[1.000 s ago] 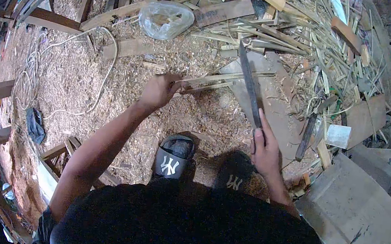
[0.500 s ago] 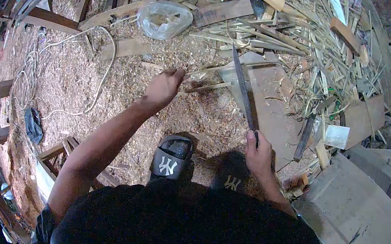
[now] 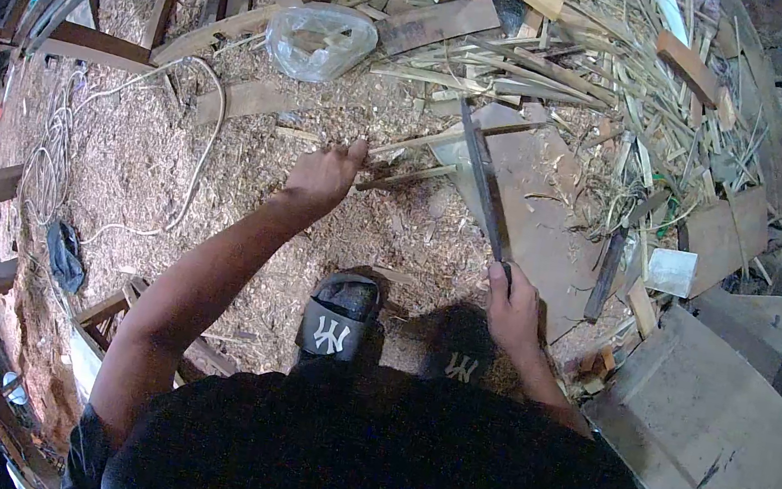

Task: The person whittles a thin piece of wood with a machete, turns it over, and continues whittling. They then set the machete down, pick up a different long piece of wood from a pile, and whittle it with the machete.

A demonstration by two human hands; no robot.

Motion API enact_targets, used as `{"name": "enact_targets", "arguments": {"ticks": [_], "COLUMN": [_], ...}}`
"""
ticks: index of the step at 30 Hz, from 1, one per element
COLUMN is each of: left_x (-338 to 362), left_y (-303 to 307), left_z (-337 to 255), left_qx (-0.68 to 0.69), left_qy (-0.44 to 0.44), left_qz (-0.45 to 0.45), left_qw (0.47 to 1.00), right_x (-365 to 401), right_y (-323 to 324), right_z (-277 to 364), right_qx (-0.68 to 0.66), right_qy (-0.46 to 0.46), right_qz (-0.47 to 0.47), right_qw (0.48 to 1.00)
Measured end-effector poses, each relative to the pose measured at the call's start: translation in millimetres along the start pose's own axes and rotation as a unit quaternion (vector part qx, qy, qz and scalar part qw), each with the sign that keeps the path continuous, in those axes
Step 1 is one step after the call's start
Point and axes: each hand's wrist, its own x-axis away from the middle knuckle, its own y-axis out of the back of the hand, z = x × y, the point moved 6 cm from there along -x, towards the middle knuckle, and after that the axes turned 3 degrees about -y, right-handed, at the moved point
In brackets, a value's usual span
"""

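Note:
My right hand [image 3: 515, 309] is closed round the handle of a long dark blade [image 3: 483, 182], which points up and slightly left over a flat board [image 3: 542, 217]. The fingers of my left hand [image 3: 326, 174] are pinched at the near end of a thin wooden strip [image 3: 427, 141], which runs right toward the blade. A second short strip [image 3: 406, 178] lies just below it, close to my left fingertips. Wood shavings [image 3: 261, 164] cover the ground under both hands.
A clear plastic bag [image 3: 320, 42] lies beyond my left hand. Split strips [image 3: 538, 72] are heaped at the upper right. A pale cable [image 3: 220, 118] curls at left. Two black sandals [image 3: 337, 323] stand below. A large grey panel [image 3: 713, 424] leans at lower right.
My left hand has shifted slightly left and down. The strips beside it look sharper than before. The blade's tip sits slightly lower, and my right hand keeps its grip.

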Motion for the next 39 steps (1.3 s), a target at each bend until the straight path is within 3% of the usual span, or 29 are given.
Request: {"name": "enact_targets", "arguments": {"ticks": [8,10,12,14,16,17,18,19,20,21,22,24,26,28,30,32,33,36,37,38,39], "left_x": [3,0,-1,0,1,1,3,1,-2,-4,-4,-6,-6,-3,1,2,1,-6,-8,-5,-3], "left_y": [-6,-7,-12,-14,-20,-23,-26,-25,-23,-19,-18,-17,-20,-19,-18,-16,-20,-27,-32,-40,-27], "left_z": [2,2,3,3,0,2,3,4,6,7,7,8,7,5,3,2,3,5,10,11,8], "left_qx": [0.006,0.007,0.007,0.002,0.006,0.010,0.010,0.015,0.020,0.021,0.031,0.040,0.019,0.014,0.009,0.016,0.015,0.034,0.050,0.066,0.082], "left_qy": [-0.039,-0.033,-0.028,-0.043,-0.039,-0.030,-0.029,-0.029,-0.026,-0.025,-0.025,-0.024,-0.020,-0.023,-0.027,-0.032,-0.033,-0.061,-0.028,0.002,0.007], "left_qz": [-0.071,-0.048,-0.027,-0.087,-0.086,-0.082,-0.078,-0.082,-0.090,-0.091,-0.073,-0.057,-0.055,-0.075,-0.094,-0.096,-0.097,-0.117,-0.068,-0.015,-0.016], "left_qw": [0.997,0.998,0.999,0.995,0.996,0.996,0.996,0.996,0.995,0.995,0.997,0.997,0.998,0.997,0.995,0.995,0.995,0.991,0.996,0.998,0.997], "right_x": [11,14,13,-2,-12,-12,-11,-13,-12,-5,-5,-11,-4,5,12,11,-6,-13,-14,-10,-12], "right_y": [24,26,22,11,2,2,7,8,9,14,15,31,35,46,40,28,9,-4,-5,-2,4], "right_z": [37,42,37,30,14,14,17,13,15,30,27,31,42,62,65,55,31,17,21,16,18], "right_qx": [-0.036,-0.067,-0.020,0.022,0.118,0.091,0.090,-0.017,-0.122,-0.327,-0.326,-0.134,-0.111,-0.109,-0.172,0.007,0.113,0.073,0.086,0.084,-0.065], "right_qy": [0.069,0.093,0.136,0.105,0.017,0.111,0.108,-0.020,-0.144,-0.215,-0.215,-0.082,-0.031,0.131,0.161,0.141,0.065,0.000,0.050,0.043,-0.091], "right_qz": [-0.032,-0.037,-0.082,-0.081,-0.023,-0.075,-0.071,0.026,0.121,0.180,0.180,0.074,0.038,-0.068,-0.072,-0.118,-0.073,-0.016,-0.041,-0.036,0.057], "right_qw": [0.996,0.993,0.987,0.991,0.993,0.987,0.988,0.999,0.975,0.902,0.903,0.985,0.993,0.983,0.969,0.983,0.989,0.997,0.994,0.995,0.992]}}
